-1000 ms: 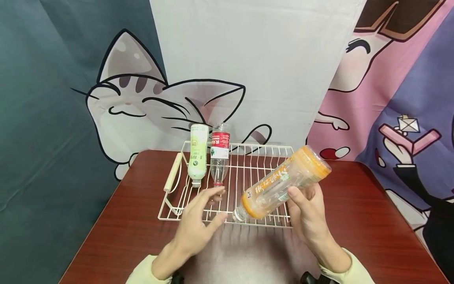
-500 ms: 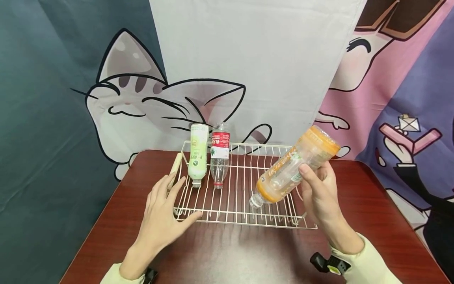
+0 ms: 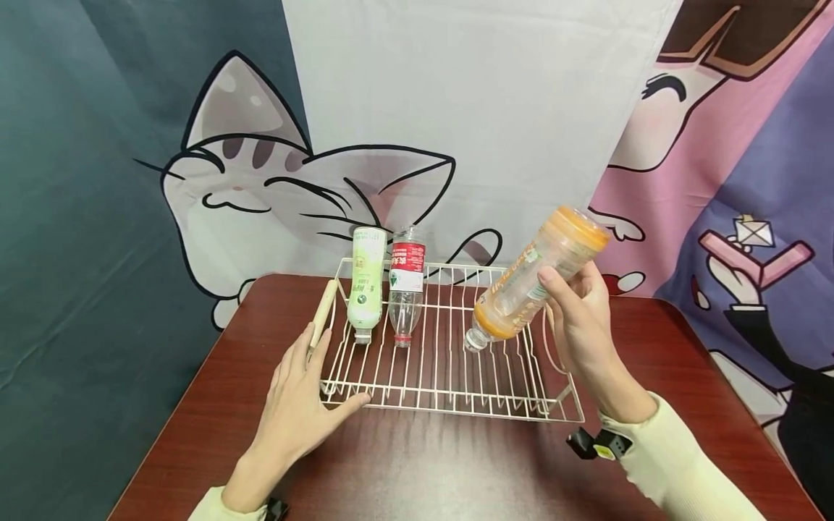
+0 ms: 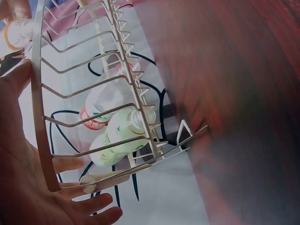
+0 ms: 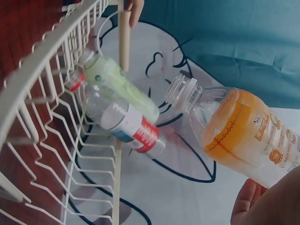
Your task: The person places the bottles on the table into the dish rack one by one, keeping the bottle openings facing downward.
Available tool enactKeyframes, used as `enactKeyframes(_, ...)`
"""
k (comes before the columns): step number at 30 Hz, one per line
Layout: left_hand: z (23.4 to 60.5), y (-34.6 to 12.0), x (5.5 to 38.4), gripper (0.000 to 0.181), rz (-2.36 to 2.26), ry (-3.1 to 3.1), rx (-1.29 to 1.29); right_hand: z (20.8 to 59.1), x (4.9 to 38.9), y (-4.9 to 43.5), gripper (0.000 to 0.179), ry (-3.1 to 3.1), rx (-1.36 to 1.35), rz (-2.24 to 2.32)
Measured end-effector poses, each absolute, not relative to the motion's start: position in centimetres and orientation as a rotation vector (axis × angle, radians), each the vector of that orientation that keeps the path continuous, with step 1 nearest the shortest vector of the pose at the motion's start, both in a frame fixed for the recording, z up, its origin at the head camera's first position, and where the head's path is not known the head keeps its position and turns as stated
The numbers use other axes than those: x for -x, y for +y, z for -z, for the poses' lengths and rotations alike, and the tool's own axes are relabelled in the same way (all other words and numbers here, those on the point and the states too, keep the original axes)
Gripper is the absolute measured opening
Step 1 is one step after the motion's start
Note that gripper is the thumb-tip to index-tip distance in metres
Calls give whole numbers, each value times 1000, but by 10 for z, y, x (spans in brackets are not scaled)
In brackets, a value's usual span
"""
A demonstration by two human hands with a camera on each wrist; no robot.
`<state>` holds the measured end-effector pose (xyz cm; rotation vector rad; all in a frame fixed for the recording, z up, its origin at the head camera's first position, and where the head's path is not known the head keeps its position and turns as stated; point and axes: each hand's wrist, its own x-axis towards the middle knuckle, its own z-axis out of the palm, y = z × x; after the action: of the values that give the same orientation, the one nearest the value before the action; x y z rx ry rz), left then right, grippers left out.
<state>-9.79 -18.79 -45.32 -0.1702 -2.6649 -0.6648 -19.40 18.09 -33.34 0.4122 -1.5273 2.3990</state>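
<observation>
My right hand (image 3: 580, 329) grips an empty clear plastic bottle (image 3: 531, 275) with orange bands on its label. The bottle is tilted, its uncapped mouth (image 5: 180, 93) down and to the left, over the right half of a white wire dish rack (image 3: 417, 388). My left hand (image 3: 296, 405) rests at the rack's front left corner, thumb extended along the front rail and fingers reaching up beside the pale handle (image 3: 323, 307). A green-labelled bottle (image 3: 366, 286) and a clear bottle with a red and white label (image 3: 407, 271) stand mouth down side by side in the rack's left part.
The rack stands on a dark red wooden table (image 3: 456, 463). Just behind the table hangs a cloth backdrop (image 3: 508, 108) printed with cartoon figures. A second, right-hand handle loop (image 3: 550, 347) of the rack is partly hidden by my right hand.
My left hand has moved left from mid-rack to the rack's front left corner. My right hand has raised the orange-labelled bottle and moved it farther back, uncovering the rack's front right corner.
</observation>
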Motion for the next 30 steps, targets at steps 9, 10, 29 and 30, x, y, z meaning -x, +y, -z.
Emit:
enactKeyframes(9,453,-186,98,118,698,-2736,119,341,216,176,46,-1608,-426,-2267)
enactKeyframes(10,453,-186,97,118,701,-2741,113,341,218,175,47,-1616,-432,-2254)
enactKeyframes(29,451,-187,97,119,724,-2776,61,331,246,145,44,-2019,-329,-2050)
enactKeyframes(30,451,-187,97,119,726,-2778,59,331,248,143,44,-2040,-319,-2034)
